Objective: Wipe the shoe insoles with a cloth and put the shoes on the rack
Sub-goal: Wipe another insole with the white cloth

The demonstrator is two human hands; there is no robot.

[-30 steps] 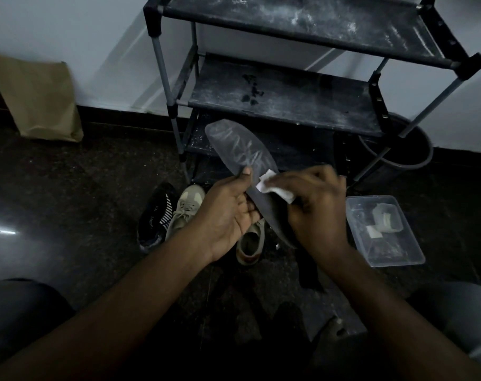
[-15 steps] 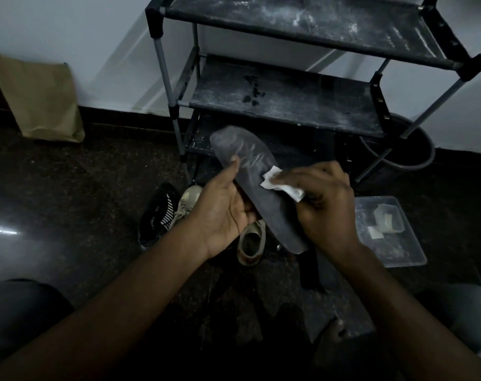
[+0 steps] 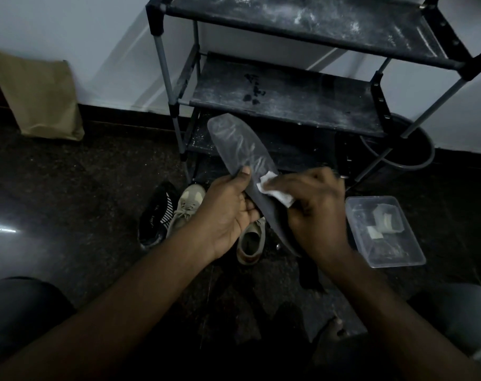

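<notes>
The left hand [image 3: 228,213] grips a dark insole [image 3: 245,160] held up before the shoe rack [image 3: 289,97]; the right hand [image 3: 313,213] pinches a white cloth [image 3: 275,188] against it, above a beige sneaker [image 3: 187,207].

The long dark grey insole [image 3: 239,144] in the left hand [image 3: 228,213] looks matt, with pale smeared streaks beyond the thumb. The small white cloth [image 3: 275,189] under the right hand [image 3: 313,213] is crumpled and matt. Beyond both hands, the black shoe rack [image 3: 286,97] has dull grey metal tubes, black plastic joints and dark shelves dusted white. Left of the left hand, the dark speckled stone floor [image 3: 69,202] is polished and shiny. Below that hand, the beige lace-up shoe [image 3: 185,210] looks like woven canvas. Right of the right hand, the clear rectangular plastic box [image 3: 398,251] is smooth and glossy.
</notes>
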